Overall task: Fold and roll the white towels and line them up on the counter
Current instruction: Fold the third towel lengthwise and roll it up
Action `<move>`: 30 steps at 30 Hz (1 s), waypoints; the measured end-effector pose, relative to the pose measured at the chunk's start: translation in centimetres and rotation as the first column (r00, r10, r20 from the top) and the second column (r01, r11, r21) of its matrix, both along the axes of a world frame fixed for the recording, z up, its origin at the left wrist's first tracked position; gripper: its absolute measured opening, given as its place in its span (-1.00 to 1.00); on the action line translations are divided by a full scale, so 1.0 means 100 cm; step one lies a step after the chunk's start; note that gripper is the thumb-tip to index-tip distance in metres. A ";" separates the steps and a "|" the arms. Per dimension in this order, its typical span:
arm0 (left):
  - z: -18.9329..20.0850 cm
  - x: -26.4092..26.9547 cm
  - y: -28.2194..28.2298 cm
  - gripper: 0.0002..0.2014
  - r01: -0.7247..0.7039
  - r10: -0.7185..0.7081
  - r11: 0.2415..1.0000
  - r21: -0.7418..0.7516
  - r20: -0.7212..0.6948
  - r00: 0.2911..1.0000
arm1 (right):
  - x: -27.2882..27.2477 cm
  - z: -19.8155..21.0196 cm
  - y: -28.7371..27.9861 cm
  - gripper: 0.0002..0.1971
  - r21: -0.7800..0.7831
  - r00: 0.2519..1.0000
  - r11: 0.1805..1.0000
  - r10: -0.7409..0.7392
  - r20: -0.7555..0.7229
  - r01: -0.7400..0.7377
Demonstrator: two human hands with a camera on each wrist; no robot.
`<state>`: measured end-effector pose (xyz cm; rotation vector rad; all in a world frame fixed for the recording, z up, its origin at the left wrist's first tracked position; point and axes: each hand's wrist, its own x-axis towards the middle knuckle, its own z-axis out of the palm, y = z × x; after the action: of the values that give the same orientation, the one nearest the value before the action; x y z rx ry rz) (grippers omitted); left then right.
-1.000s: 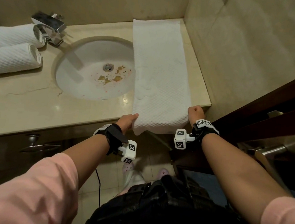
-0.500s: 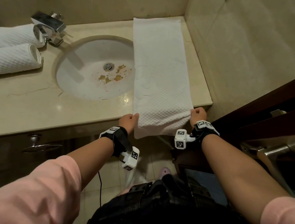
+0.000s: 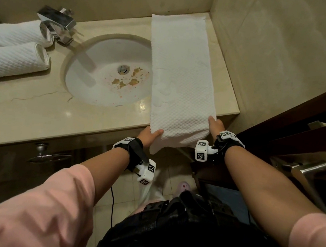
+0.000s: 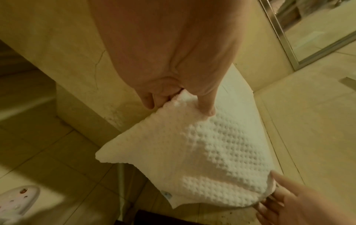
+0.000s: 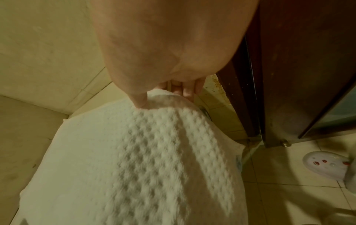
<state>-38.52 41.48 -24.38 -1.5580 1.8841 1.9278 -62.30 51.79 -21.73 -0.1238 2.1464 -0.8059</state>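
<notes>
At counter [image 3: 40,116] edge, hands [image 3: 150,137] pinching towel [image 3: 180,75]

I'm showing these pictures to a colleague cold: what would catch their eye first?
Likely the long white towel laid flat on the counter right of the sink, its near end gripped by the left hand and right hand. Then the brown stains in the sink, and two rolled towels at far left.

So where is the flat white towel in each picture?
Head: the towel lies right of the sink, its near end held over the counter edge.
Left wrist: the towel fills the lower middle, pinched by the left hand.
Right wrist: the towel fills the lower left, under the right hand.
Shared landmark: the towel's bumpy waffle weave.
</notes>
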 end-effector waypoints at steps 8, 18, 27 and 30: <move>-0.019 0.003 -0.008 -0.28 -0.085 0.083 0.992 0.092 0.026 0.996 | -0.003 -0.018 0.018 -0.66 0.065 0.997 0.998 0.018 -0.074 -0.013; -0.023 0.002 -0.007 -0.28 -0.120 0.122 0.969 0.217 0.003 0.993 | 0.001 -0.023 0.032 -0.84 0.041 0.985 0.998 0.049 -0.167 -0.042; -0.020 0.001 -0.012 -0.26 -0.134 0.130 0.937 0.321 0.034 0.991 | 0.004 -0.022 0.043 -0.76 0.043 0.985 0.985 0.168 0.029 -0.169; -0.006 -0.001 -0.011 -0.38 -0.150 0.155 0.929 0.338 0.011 0.988 | 0.012 -0.019 0.045 -0.69 -0.052 0.988 0.994 0.104 0.117 -0.099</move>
<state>-38.62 40.39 -24.97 -1.6206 1.3710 2.1870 -61.10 56.27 -23.61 -0.2022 1.9934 -0.7842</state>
